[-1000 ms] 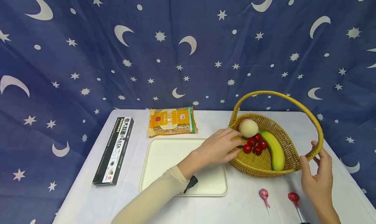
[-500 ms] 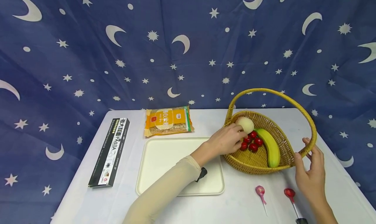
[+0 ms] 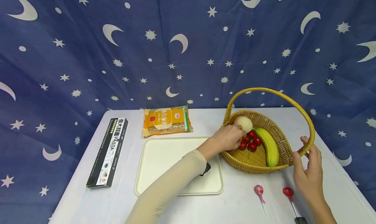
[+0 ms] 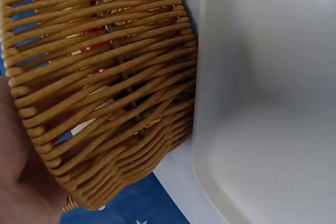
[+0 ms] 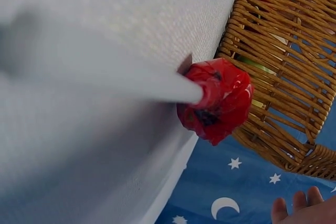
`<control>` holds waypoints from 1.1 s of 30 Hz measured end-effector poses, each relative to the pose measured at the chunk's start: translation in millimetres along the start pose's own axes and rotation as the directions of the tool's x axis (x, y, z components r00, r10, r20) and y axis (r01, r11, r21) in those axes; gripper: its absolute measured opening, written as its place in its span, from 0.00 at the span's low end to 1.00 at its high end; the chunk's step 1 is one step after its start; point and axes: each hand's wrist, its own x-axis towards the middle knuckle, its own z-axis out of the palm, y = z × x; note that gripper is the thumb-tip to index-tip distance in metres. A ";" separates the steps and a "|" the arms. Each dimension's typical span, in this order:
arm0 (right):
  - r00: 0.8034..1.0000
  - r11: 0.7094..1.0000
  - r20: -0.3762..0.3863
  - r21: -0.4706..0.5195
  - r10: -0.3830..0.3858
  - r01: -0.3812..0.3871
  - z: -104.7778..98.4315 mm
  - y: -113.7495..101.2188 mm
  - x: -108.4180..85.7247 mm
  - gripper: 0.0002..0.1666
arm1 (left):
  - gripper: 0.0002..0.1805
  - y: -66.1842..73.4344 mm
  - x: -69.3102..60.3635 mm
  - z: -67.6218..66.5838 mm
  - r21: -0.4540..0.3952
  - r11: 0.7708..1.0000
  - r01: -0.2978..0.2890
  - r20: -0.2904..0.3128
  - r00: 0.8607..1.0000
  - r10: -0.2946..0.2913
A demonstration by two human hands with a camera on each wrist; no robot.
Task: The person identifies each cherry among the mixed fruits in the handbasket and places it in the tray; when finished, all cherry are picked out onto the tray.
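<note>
A yellow-brown wicker basket (image 3: 246,167) with a tall handle holds a cream-coloured round item (image 3: 244,122), a yellow banana (image 3: 271,150) and several red cherries (image 3: 252,147). Over its left rim reaches my left hand (image 3: 227,138), fingers bent against the cream round item and beside the cherries. Its fingertips are hidden, so a firm hold cannot be made out. My right hand (image 3: 308,175) holds the basket at the handle's right base, thumb in front and fingers behind. In the right wrist view a red lollipop (image 5: 223,100) looms close, with the basket's weave (image 5: 283,51) beyond.
Left of the basket lies an off-white tray (image 3: 164,155), partly under my left forearm. Behind it is an orange noodle packet (image 3: 167,120); a black-and-white pasta box (image 3: 107,152) lies farther left. A pink lollipop (image 3: 259,191) lies on the white table before the basket.
My left hand has moved right and farther into the basket, its fingers bending in against the cream round item. The right hand stays at the handle. The head view has shifted slightly.
</note>
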 end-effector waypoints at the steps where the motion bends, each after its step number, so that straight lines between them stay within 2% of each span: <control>1: 1.000 1.000 0.001 0.001 0.000 0.000 0.0 -0.1 -0.2 0.35 | 0.13 0.4 0.7 -0.3 -0.005 1.000 0.008 0.004 1.000 -0.008; 8: 1.000 1.000 0.013 0.000 -0.005 0.005 -0.2 0.1 -0.4 0.35 | 0.10 1.5 5.0 0.9 -0.060 0.996 0.065 0.057 0.996 -0.062; 14: 1.000 1.000 0.019 0.011 -0.019 0.019 -0.7 0.1 -0.3 0.36 | 0.06 1.1 7.0 5.6 -0.102 0.986 0.133 0.115 0.986 -0.121; 21: 1.000 1.000 0.016 0.007 -0.008 0.008 -0.8 1.0 -0.4 0.35 | 0.05 2.4 13.6 8.3 -0.134 0.976 0.173 0.169 0.974 -0.150; 25: 1.000 1.000 0.014 0.002 0.003 -0.003 -0.8 1.1 0.1 0.35 | 0.07 4.7 17.8 10.1 -0.166 0.965 0.203 0.179 0.969 -0.173; 33: 1.000 1.000 0.016 -0.005 -0.010 0.010 -0.6 1.9 -0.9 0.35 | 0.09 5.5 18.4 10.7 -0.237 0.947 0.217 0.157 0.970 -0.183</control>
